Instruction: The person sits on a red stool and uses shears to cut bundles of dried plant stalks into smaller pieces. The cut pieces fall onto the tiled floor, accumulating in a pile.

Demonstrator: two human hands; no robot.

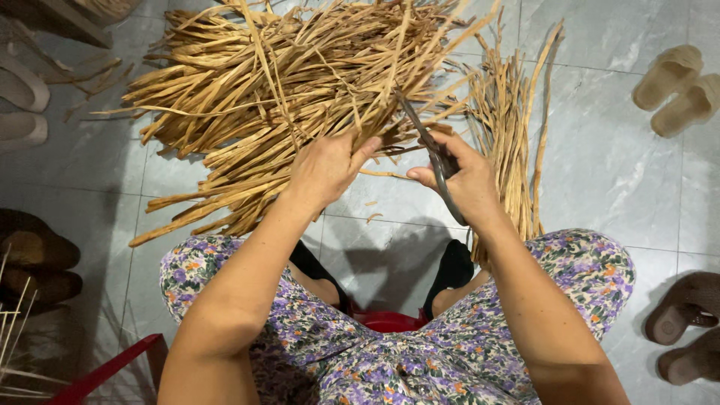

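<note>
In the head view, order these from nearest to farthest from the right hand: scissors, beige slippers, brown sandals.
1. Scissors, held in the right hand.
2. Beige slippers, upper right on the floor.
3. Brown sandals, lower right; nearly as far as the slippers, so hard to call.

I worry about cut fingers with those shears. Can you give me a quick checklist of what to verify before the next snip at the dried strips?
1. Right hand grips shears: ok.
2. Left hand holds strips firmly: ok.
3. Left fingers clear of blades: cannot tell, the thumb lies close to the blades.
4. A strip sits between the blades: cannot tell, the pile hides the tips.
5. Feet away from the blades: ok.
6. Sorted bundle lies apart, at the right: ok.
</note>
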